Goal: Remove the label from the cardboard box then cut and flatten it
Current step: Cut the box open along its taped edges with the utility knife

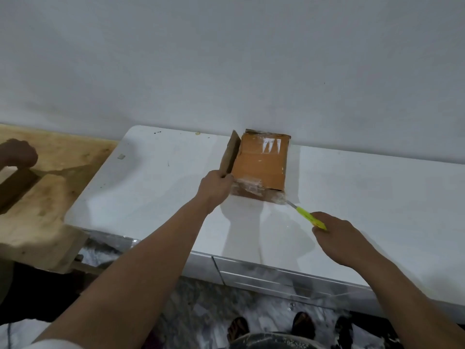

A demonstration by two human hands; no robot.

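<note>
A brown cardboard box (261,163) stands on the white table (156,187) against the wall, with clear tape wrinkled along its near edge and white label scraps on its top face. One side flap (230,153) sticks up on its left. My left hand (215,186) grips the lower end of that flap at the box's near-left corner. My right hand (334,234) holds a yellow-handled utility knife (305,215); its blade tip touches the taped near-right corner of the box.
A wooden board surface (45,197) adjoins the table on the left, where another person's hand (18,153) rests. The white wall (226,59) rises right behind the box. Below the table's front edge are drawers (276,275) and my sandalled feet (271,326) on a marbled floor.
</note>
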